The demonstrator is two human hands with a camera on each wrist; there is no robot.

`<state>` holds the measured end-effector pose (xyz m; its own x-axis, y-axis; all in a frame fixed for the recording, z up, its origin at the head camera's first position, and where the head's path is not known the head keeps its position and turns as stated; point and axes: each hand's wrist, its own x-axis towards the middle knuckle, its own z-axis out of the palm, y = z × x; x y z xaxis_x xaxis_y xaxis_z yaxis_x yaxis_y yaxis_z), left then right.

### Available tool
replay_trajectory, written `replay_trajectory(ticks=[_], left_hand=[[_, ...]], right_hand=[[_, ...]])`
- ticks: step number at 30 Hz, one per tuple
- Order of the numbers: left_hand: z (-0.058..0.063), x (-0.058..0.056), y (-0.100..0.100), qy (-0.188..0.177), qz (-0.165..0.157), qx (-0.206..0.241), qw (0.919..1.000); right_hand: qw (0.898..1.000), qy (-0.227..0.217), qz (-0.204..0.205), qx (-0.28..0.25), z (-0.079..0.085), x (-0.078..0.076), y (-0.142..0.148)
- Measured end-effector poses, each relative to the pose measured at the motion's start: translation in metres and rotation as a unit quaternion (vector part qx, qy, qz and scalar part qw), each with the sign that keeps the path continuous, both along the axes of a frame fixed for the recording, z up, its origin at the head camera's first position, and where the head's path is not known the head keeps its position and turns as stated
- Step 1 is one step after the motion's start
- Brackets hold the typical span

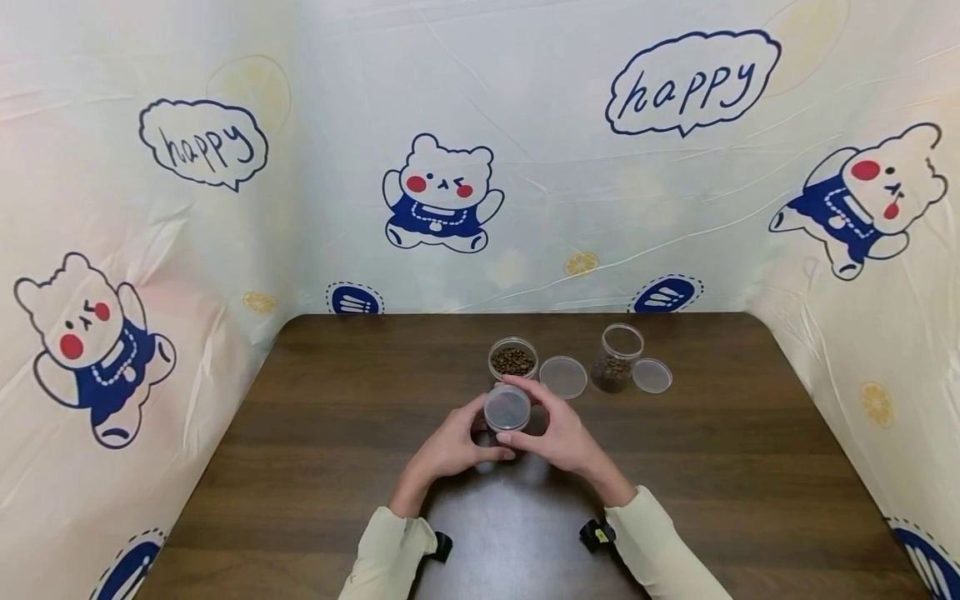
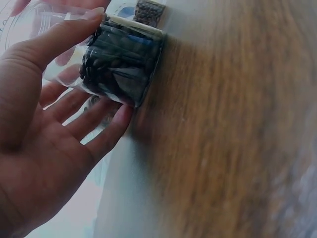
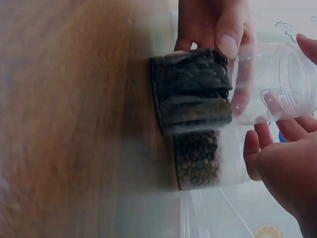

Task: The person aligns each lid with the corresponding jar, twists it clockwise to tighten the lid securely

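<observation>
A clear plastic jar (image 2: 124, 62), its lower half filled with dark beans, stands upright between both hands near the table's middle. Its translucent round lid (image 1: 507, 407) sits on top. My left hand (image 1: 448, 442) grips the jar's body, thumb on the near side and fingers around the far side. With thumb and fingers on opposite sides, my right hand (image 1: 564, 429) holds the jar's top at the lid. Just behind stands an open jar of brown beans (image 1: 513, 362), partly covered by the held jar in the right wrist view.
To the right, a taller open jar (image 1: 617, 360) also holds brown beans. A larger loose lid (image 1: 563, 377) lies between the two open jars, and a smaller lid (image 1: 652, 376) lies at the far right. A printed cloth (image 1: 555, 208) surrounds the wooden table (image 1: 315, 467).
</observation>
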<state>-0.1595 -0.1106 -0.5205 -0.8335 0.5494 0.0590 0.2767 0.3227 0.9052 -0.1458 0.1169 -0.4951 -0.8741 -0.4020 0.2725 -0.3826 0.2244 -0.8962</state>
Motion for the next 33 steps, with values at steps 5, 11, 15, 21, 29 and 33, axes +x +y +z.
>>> replay_trajectory(ticks=[5, 11, 15, 21, 29, 33], left_hand=[[0.0, 0.0, 0.001, 0.002, -0.004, 0.002, 1.0], [-0.001, -0.002, 0.001, 0.003, -0.003, 0.006, 1.0], [-0.002, -0.002, 0.001, 0.002, 0.01, 0.002, 0.9999], [0.0, -0.002, -0.001, -0.001, 0.014, -0.005, 0.9999], [0.0, 0.0, -0.002, 0.0, -0.002, -0.002, 1.0], [0.001, 0.0, 0.0, -0.001, -0.004, 0.004, 1.0]], right_hand=[[1.0, 0.01, 0.0, -0.002, 0.0, -0.001, 0.001], [0.999, 0.015, -0.033, -0.004, 0.001, 0.002, -0.002], [0.996, 0.028, -0.086, -0.007, 0.001, 0.008, -0.009], [0.99, 0.045, -0.134, -0.015, -0.002, 0.016, -0.019], [0.999, 0.015, -0.042, -0.006, 0.0, 0.007, -0.008], [1.0, 0.001, -0.024, 0.006, 0.001, 0.004, -0.003]])
